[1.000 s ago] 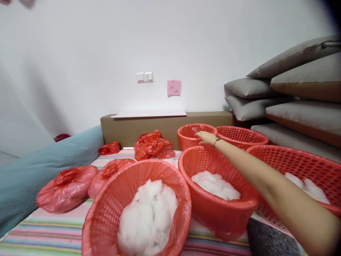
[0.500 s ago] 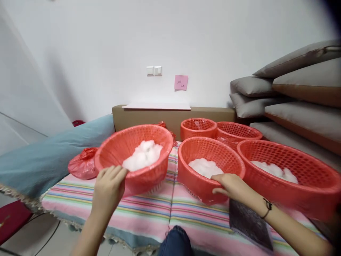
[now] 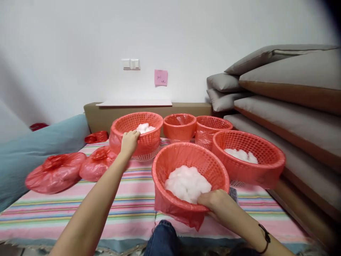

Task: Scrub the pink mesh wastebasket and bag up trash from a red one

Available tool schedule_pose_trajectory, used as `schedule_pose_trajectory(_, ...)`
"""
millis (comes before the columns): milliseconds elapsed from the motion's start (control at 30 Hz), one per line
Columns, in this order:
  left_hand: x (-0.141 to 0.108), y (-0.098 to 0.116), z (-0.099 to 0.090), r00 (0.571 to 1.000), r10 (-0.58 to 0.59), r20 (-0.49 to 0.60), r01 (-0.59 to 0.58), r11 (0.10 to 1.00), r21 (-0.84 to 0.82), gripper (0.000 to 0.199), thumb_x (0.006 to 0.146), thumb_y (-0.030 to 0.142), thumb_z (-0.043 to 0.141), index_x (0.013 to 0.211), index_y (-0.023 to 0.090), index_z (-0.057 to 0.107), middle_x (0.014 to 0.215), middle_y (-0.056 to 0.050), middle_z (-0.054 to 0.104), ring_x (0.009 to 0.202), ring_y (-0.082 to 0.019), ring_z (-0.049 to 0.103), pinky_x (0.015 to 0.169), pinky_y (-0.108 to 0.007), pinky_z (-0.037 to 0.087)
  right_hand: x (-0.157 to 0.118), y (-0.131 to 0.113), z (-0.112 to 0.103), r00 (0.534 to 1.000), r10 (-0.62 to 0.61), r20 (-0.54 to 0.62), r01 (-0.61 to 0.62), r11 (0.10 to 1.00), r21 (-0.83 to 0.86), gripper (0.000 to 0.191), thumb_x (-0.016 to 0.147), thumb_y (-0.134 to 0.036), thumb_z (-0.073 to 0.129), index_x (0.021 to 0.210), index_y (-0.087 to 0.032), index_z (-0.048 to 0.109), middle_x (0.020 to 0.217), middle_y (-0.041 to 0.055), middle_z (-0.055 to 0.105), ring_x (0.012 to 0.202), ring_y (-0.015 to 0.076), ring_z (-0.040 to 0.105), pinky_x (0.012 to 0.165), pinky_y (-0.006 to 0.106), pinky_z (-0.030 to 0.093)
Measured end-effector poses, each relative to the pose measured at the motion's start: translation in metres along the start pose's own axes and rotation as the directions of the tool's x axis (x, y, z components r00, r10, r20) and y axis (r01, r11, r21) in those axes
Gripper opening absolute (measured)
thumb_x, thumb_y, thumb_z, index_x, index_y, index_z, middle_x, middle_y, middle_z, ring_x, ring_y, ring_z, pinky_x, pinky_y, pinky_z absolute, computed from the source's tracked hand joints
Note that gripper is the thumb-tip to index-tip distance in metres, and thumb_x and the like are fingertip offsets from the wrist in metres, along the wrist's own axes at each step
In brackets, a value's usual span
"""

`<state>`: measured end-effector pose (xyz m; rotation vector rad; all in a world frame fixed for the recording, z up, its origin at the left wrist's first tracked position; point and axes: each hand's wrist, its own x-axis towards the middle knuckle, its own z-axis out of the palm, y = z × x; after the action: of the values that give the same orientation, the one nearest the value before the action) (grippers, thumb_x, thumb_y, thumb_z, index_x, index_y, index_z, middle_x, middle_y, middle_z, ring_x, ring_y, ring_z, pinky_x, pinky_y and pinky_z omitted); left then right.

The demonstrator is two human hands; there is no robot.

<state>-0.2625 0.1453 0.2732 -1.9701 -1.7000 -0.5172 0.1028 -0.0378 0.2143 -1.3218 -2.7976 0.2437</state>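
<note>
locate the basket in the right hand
In the head view, the basket is just right of centre, beyond the denim knee, its near rim in the right hand.

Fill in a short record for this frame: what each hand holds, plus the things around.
left hand: gripping near rim of rear left basket
right hand: gripping near rim of front basket
front basket contents: white fluff
other red baskets: right basket, also holding white fluff; rear middle basket; rear right basket
left side: larger knotted bag and smaller knotted bag, both red plastic
surface: striped cloth
right side: stacked cushions
wall: pink note, switches
</note>
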Motion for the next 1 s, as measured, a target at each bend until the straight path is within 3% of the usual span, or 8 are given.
schedule_pose_trajectory(167,0.007,0.014,0.059,0.998,0.005,0.066,-0.001,0.998,-0.062,0.025,0.088,0.010,0.041,0.089,0.019,0.065,0.094,-0.013,0.068,0.094,-0.028,0.059,0.081,-0.039,0.037,0.006,0.002,0.002,1.000,0.003,-0.011,-0.004,1.000,-0.013,0.026,0.080,-0.002,0.048,0.079,-0.020,0.067,0.085,0.0016,0.074,0.081,0.0181,0.068,0.063,0.027,0.034)
schedule_pose_trajectory(367,0.020,0.002,0.088,0.995,-0.032,0.093,0.039,0.997,-0.069,0.029,0.089,0.010,0.039,0.092,0.018,0.066,0.095,-0.016,0.068,0.099,-0.030,0.061,0.085,-0.042,0.040,0.007,0.001,0.011,0.998,0.000,-0.059,-0.001,1.000,-0.024,0.027,0.079,0.000,0.048,0.077,-0.020,0.066,0.083,0.0002,0.074,0.076,0.0158,0.066,0.059,0.030,0.027)
schedule_pose_trajectory(533,0.027,-0.013,0.088,0.995,-0.025,0.097,0.034,0.995,-0.089,0.037,0.084,0.012,0.051,0.119,0.017,0.062,0.122,-0.020,0.064,0.120,-0.034,0.056,0.099,-0.050,0.040,0.010,0.000,0.015,0.996,-0.010,-0.092,0.006,0.999,-0.038,0.027,0.081,0.001,0.049,0.076,-0.020,0.066,0.081,-0.0006,0.073,0.073,0.0146,0.065,0.058,0.030,0.025)
schedule_pose_trajectory(667,-0.010,-0.022,0.057,0.999,-0.054,-0.002,0.052,0.968,-0.247,0.077,0.077,0.031,0.071,0.146,0.017,0.038,0.157,-0.023,0.031,0.147,-0.040,0.026,0.114,-0.061,0.024,0.012,-0.004,0.010,0.992,-0.016,-0.123,0.007,0.997,-0.075,0.030,0.084,0.003,0.047,0.077,-0.020,0.067,0.079,-0.0008,0.073,0.071,0.0143,0.064,0.057,0.030,0.024)
schedule_pose_trajectory(767,-0.081,-0.018,0.018,0.991,-0.133,-0.030,0.084,0.767,-0.636,0.081,0.079,0.047,0.068,0.146,0.017,0.035,0.155,-0.021,0.036,0.145,-0.036,0.033,0.115,-0.057,0.031,0.020,-0.015,-0.005,0.990,-0.045,-0.130,0.033,0.994,-0.100,0.027,0.089,-0.002,0.050,0.080,-0.019,0.068,0.079,0.0008,0.073,0.070,0.0148,0.065,0.057,0.030,0.025)
schedule_pose_trajectory(833,-0.138,-0.010,-0.007,0.957,-0.258,0.134,0.254,0.516,-0.818,0.070,0.086,0.054,0.059,0.144,0.022,0.037,0.150,-0.017,0.045,0.137,-0.033,0.047,0.111,-0.054,0.040,0.033,-0.030,-0.016,0.986,-0.092,-0.136,0.078,0.991,-0.106,0.023,0.092,-0.007,0.051,0.082,-0.018,0.069,0.080,0.0022,0.074,0.072,0.0156,0.065,0.057,0.029,0.027)
schedule_pose_trajectory(933,-0.212,0.001,-0.032,0.859,-0.378,0.347,0.428,0.154,-0.891,0.063,0.090,0.059,0.051,0.143,0.027,0.041,0.151,-0.012,0.047,0.134,-0.031,0.051,0.113,-0.050,0.040,0.063,-0.060,-0.019,0.963,-0.213,-0.168,0.199,0.975,-0.097,0.023,0.095,-0.012,0.050,0.087,-0.018,0.071,0.084,0.0040,0.075,0.078,0.0167,0.066,0.061,0.027,0.033)
schedule_pose_trajectory(1000,-0.241,0.003,-0.034,0.810,-0.430,0.399,0.457,0.035,-0.889,0.066,0.088,0.065,0.048,0.143,0.030,0.041,0.153,-0.010,0.044,0.136,-0.032,0.049,0.112,-0.049,0.042,0.091,-0.081,-0.011,0.939,-0.289,-0.187,0.276,0.957,-0.093,0.024,0.096,-0.014,0.048,0.092,-0.017,0.071,0.089,0.0053,0.075,0.082,0.0179,0.067,0.065,0.027,0.038)
